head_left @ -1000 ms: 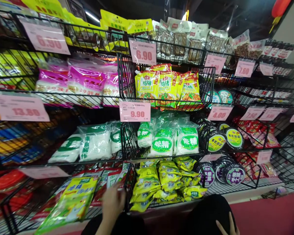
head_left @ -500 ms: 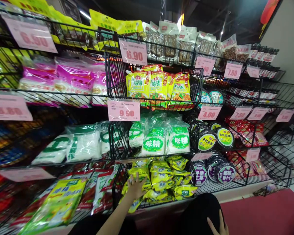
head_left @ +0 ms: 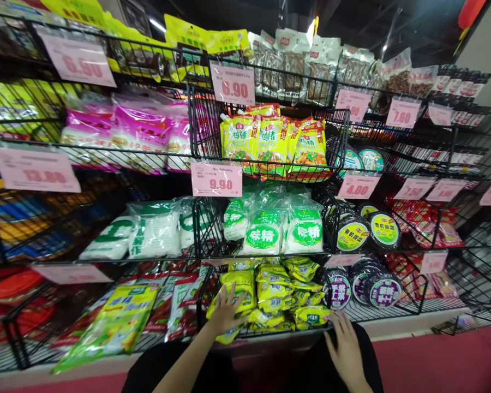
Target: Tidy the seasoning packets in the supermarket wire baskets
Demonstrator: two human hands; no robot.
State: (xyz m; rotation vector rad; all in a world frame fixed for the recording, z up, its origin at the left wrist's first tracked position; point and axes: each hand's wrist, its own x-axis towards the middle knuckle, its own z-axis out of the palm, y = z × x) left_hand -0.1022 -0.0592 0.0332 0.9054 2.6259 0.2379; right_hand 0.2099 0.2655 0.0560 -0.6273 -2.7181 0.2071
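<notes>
My left hand (head_left: 226, 310) lies with spread fingers on the pile of small yellow packets (head_left: 270, 297) in the bottom wire basket (head_left: 270, 331). My right hand (head_left: 346, 344) is open, fingers stretched out, just at the right front corner of that basket, close to a yellow packet (head_left: 311, 316). It holds nothing. White bags with green labels (head_left: 278, 232) sit in the basket above. Yellow bags (head_left: 270, 142) fill the basket higher up.
Wire shelves run left and right with pink price tags (head_left: 216, 180). Round black tubs (head_left: 364, 234) stand to the right. A large yellow-green bag (head_left: 114, 327) leans at lower left. Red floor (head_left: 445, 360) lies at lower right.
My left hand moved from the basket's left edge onto the yellow packets. My right hand rose from my lap toward the basket's right front corner.
</notes>
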